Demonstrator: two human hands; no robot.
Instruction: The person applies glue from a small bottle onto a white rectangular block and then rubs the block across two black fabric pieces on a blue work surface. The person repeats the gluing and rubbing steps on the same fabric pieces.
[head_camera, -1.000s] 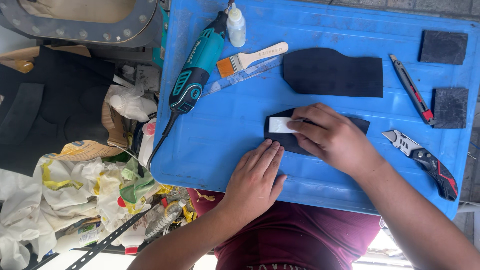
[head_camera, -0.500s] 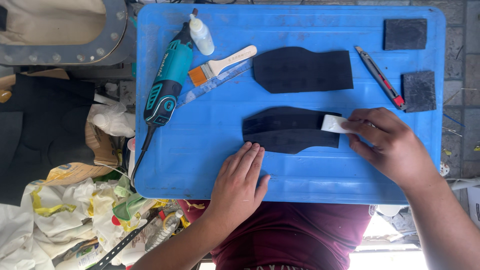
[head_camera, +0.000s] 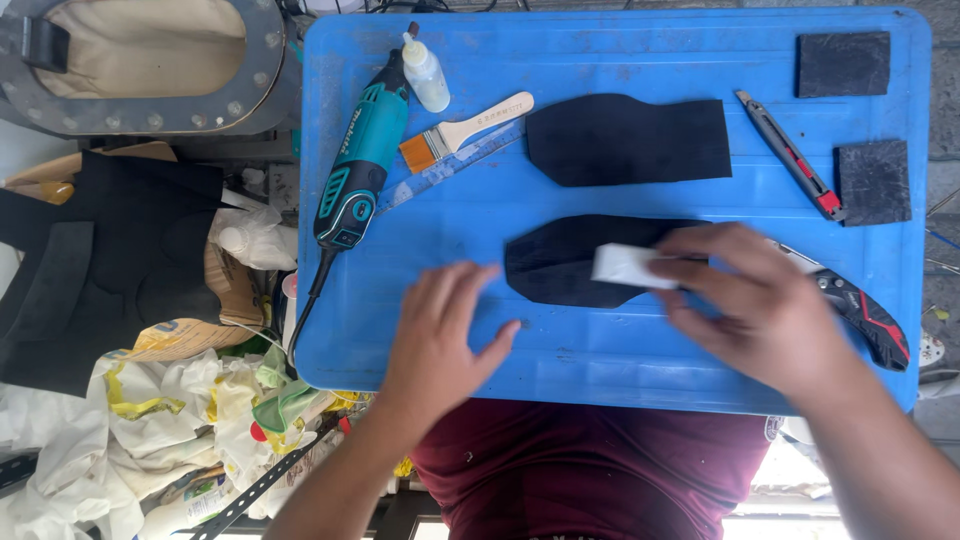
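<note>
A person in a maroon shirt works over a blue counter (head_camera: 620, 60), the right hand (head_camera: 760, 310) pinching a small white block (head_camera: 628, 266) and pressing it onto a dark sole-shaped cut-out (head_camera: 560, 262) that lies flat near the counter's middle. The left hand (head_camera: 440, 335) is empty, fingers spread and flat on the blue surface just beside the cut-out's rounded end, apart from it. A second, matching dark cut-out (head_camera: 625, 140) lies untouched above, toward the far edge. Judging by how things lie, both pieces are already cut to shape and the rubbing of the nearer one is under way, with the other piece still to be treated; whether its surface differs cannot be told. Ranged along the far side are a teal rotary tool (head_camera: 360, 165), a small glue bottle (head_camera: 425, 75), a flat brush (head_camera: 465, 132), a red-tipped utility knife (head_camera: 790, 155) and two dark square blocks (head_camera: 843, 63). A folding knife (head_camera: 865, 315) lies partly hidden behind the right hand.
</note>
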